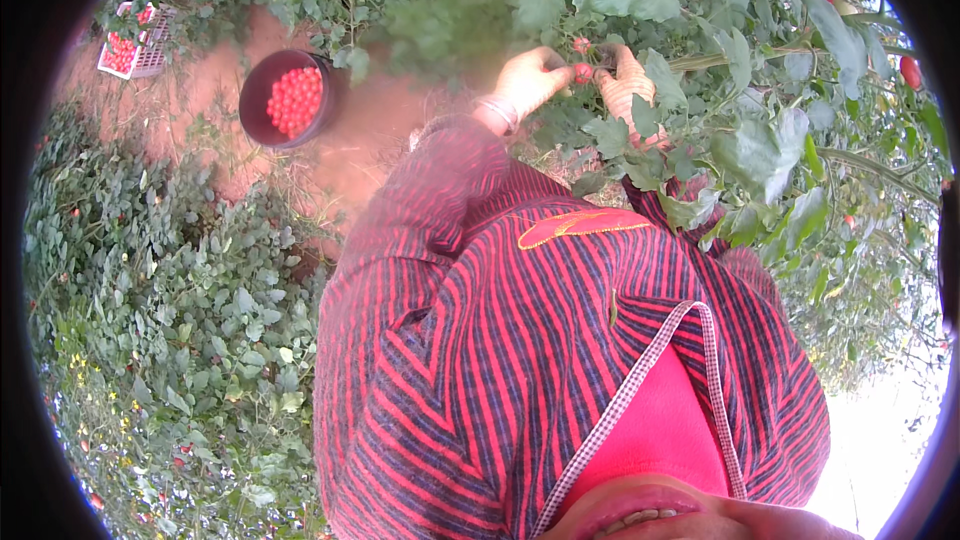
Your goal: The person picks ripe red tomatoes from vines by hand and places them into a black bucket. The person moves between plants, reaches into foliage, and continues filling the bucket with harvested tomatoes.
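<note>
My left hand [527, 82], with a band around its wrist, reaches into the tomato foliage, thumb pointing right. Facing it from the right, my right hand [626, 86] is partly covered by leaves. A small red tomato [583, 73] lies between the two thumbs, at or very near their tips. Just above it shows a second red tomato [580, 45], close to the curled fingers. Leaves and blur hide most fingertips, so whether either hand grips a fruit or a stem cannot be made out.
Left of my hands, a dark bucket [251, 101] holding many small red tomatoes rests on reddish soil [210, 75]. Farther left stands a pale plastic crate [152, 52] with red tomatoes. Leafy plants [187, 315] line the lower left; thick stems [874, 169] cross the right side.
</note>
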Available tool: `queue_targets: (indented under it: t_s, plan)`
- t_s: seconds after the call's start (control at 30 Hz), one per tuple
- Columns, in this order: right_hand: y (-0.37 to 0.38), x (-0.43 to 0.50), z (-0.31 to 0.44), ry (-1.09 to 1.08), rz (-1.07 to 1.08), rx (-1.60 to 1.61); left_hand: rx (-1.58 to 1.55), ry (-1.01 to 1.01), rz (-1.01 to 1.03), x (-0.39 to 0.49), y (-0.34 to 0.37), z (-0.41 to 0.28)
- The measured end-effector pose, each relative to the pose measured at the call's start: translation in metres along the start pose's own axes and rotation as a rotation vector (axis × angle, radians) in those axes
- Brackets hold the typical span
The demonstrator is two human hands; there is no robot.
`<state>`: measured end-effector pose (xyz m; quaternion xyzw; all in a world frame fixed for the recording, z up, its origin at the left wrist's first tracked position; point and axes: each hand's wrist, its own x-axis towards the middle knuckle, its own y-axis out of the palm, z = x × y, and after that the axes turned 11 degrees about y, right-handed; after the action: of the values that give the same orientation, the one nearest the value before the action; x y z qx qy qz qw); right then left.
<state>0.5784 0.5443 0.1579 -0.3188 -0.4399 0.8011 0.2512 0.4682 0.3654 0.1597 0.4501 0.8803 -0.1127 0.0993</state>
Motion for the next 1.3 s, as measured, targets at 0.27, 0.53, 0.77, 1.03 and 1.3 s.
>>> queue_targets:
  t_s: [0.27, 0.53, 0.77, 1.03, 1.3]
  plan:
    - [-0.016, -0.018, 0.008, -0.095, 0.002, 0.072, -0.274, 0.062, 0.033, -0.012, 0.01, -0.022]
    - [-0.002, -0.026, -0.005, -0.186, 0.026, 0.203, -0.478, -0.104, 0.231, -0.019, -0.001, -0.007]
    - [-0.011, -0.03, 0.013, -0.162, -0.063, 0.076, -0.242, -0.056, -0.013, -0.01, 0.013, -0.001]
    - [-0.002, -0.015, -0.007, -0.039, -0.109, 0.036, -0.493, -0.121, -0.294, -0.017, -0.016, 0.065]
    - [0.015, -0.003, -0.035, -0.041, -0.032, 0.176, -0.569, 0.025, -0.899, -0.095, -0.211, 0.202]
